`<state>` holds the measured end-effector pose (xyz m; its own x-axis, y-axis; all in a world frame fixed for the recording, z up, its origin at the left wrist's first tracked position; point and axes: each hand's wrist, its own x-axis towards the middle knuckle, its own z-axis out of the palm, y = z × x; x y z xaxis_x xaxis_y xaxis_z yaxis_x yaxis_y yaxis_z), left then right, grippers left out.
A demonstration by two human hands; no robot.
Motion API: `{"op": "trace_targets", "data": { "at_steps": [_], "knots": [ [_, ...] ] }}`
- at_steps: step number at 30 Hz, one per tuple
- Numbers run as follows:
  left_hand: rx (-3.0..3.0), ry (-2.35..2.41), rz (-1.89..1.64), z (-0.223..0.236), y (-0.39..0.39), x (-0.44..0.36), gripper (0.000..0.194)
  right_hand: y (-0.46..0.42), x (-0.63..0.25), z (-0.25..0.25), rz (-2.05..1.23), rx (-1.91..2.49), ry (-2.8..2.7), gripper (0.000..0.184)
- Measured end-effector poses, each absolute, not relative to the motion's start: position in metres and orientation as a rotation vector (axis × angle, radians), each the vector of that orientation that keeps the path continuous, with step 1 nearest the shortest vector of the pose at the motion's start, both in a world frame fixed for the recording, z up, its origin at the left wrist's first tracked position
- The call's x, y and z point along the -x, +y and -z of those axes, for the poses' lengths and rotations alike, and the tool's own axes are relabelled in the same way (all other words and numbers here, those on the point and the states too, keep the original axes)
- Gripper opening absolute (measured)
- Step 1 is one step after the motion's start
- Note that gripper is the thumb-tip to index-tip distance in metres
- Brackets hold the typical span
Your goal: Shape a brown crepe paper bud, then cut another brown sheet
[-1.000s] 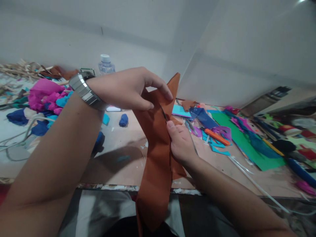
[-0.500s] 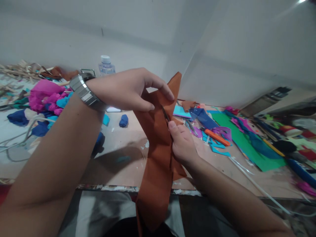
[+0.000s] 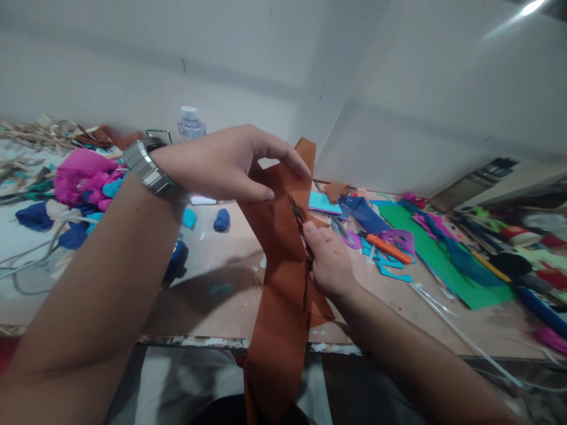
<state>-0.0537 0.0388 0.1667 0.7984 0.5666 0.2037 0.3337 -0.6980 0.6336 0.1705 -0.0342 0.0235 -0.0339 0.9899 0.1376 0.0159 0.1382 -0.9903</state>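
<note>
A long sheet of brown paper (image 3: 281,295) hangs in front of me, from above the table down past its front edge. My left hand (image 3: 248,162), with a metal watch (image 3: 153,168) on the wrist, pinches the upper part of the sheet between thumb and fingers. Dark scissors (image 3: 296,208) lie against the paper, blades pointing up and left. My right hand (image 3: 328,257) is closed round their handles, which are mostly hidden by the fingers. A slit runs down the sheet below the blades, and a flap (image 3: 319,304) of brown paper sticks out to the right.
Pink and blue crumpled paper (image 3: 84,177) piles up at left, near a plastic bottle (image 3: 191,124). An orange cutter (image 3: 388,248), blue scraps (image 3: 394,271) and green paper (image 3: 469,286) lie at right. The table's front edge (image 3: 195,340) runs below my hands.
The scissor blades show more fully and look slightly more parted. The paper's top corner has tipped down and to the left. My left hand keeps its hold.
</note>
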Motion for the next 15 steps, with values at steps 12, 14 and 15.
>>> {"op": "trace_targets", "data": {
  "at_steps": [12, 14, 15],
  "knots": [
    [-2.42, 0.622, -0.477, -0.162, 0.041, 0.049, 0.053, -0.034, -0.161, -0.04, -1.134, 1.0, -1.293, 0.053],
    [-2.436, 0.618, -0.48, -0.161, 0.041, 0.049, 0.053, -0.034, -0.161, -0.041, -1.082, 1.025, -1.298, 0.055],
    [-2.447, 0.615, -0.481, -0.161, 0.041, 0.049, 0.053, -0.034, -0.161, -0.042, -1.063, 1.042, -1.3, 0.056]
  ]
}}
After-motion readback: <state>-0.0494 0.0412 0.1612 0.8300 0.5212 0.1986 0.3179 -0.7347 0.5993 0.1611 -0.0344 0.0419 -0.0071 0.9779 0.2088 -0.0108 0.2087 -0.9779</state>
